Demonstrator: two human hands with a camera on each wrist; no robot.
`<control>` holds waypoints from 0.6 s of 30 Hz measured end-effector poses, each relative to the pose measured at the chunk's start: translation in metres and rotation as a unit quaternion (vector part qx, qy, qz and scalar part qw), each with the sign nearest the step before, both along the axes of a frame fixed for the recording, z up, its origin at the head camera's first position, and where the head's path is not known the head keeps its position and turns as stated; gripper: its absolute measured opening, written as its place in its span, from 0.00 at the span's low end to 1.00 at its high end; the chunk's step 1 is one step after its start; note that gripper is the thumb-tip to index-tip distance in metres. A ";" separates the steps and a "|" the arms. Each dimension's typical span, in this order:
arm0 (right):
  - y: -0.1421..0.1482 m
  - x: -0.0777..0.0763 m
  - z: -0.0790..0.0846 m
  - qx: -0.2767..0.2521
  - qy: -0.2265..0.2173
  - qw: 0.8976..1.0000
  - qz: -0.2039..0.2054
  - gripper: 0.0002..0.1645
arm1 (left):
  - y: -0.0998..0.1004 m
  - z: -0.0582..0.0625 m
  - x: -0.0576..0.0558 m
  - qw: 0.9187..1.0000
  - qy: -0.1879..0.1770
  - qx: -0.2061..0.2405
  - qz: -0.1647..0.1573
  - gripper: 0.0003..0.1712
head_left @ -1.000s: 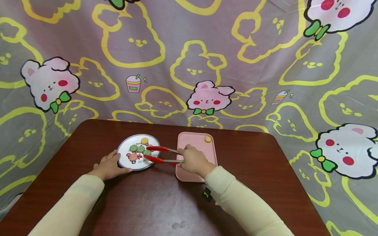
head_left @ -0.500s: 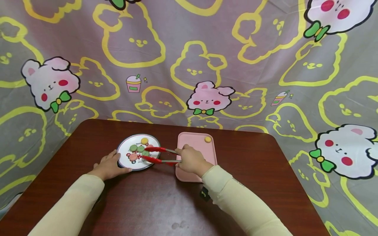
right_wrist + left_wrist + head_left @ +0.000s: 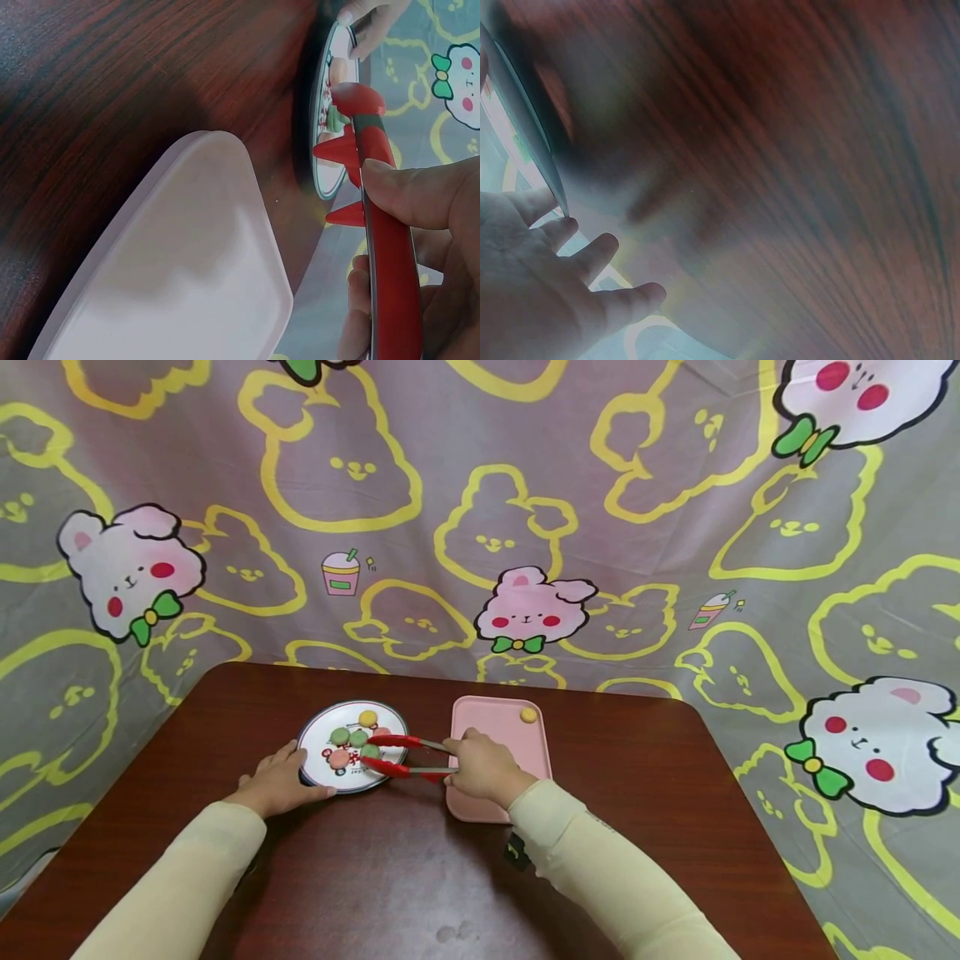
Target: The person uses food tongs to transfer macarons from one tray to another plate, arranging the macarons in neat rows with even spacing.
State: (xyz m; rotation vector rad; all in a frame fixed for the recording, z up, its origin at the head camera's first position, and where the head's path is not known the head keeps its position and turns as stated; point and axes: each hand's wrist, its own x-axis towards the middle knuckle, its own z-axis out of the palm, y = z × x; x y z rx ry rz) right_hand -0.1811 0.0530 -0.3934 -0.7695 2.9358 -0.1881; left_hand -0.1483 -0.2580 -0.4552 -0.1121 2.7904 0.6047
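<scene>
My right hand [image 3: 486, 767] holds a pair of red-tipped metal tongs [image 3: 431, 771] over the near part of the pink tray. Its thumb lies along the red handle in the right wrist view. The tong tips are spread apart over the right side of a round white plate [image 3: 315, 752], on either side of a green macaron [image 3: 370, 751]. Other green macarons [image 3: 340, 737], a yellow macaron [image 3: 367, 718] and pink ones [image 3: 340, 759] lie on the plate. At the plate's left rim rests my left hand [image 3: 273, 782], its fingers spread and its thumb along the near edge.
A pink rectangular tray [image 3: 468, 714] stands right of the plate, with one yellow macaron [image 3: 528, 715] in its far right corner. Both are on a dark brown wooden table [image 3: 637, 793]. Behind the table hangs a printed curtain [image 3: 450, 443].
The tongs and right hand have shifted slightly left, and the green macaron between the tips has moved a little left with them. The left hand has stayed at the rim.
</scene>
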 end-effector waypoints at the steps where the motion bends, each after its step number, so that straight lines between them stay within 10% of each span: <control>1: 0.000 -0.001 0.000 0.001 0.000 1.000 0.000 0.35 | 0.000 0.000 0.000 1.000 0.000 0.000 0.000 0.65; 18: -0.006 -0.004 -0.002 0.010 -0.007 1.000 0.000 0.33 | -0.001 0.000 0.000 1.000 -0.001 0.005 0.001 0.66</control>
